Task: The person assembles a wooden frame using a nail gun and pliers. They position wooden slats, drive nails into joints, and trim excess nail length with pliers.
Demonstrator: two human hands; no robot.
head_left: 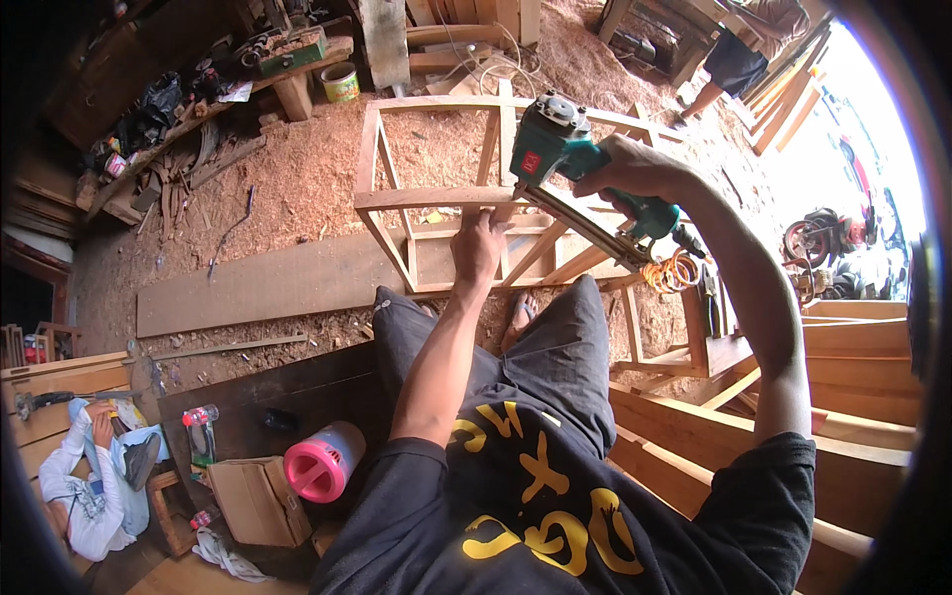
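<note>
Plainly, a red label (531, 162) marks the green nail gun (555, 149), whose handle the right hand (643, 171) wraps, and yellow lettering (543, 478) crosses the person's dark shirt (397, 521). Ahead, the wooden frame (431, 196) stands on the workshop's sawdust-strewn floor (273, 193), the left hand (480, 244) touching its upper rail, whether pinching it one cannot tell. An orange coiled hose (672, 275) hangs by the nail gun, which hides part of the frame.

Through my remote view I see a pink-lidded jug (325, 462) near the dark board's (297, 385) right edge, a red-capped bottle (201, 436) near its left.
</note>
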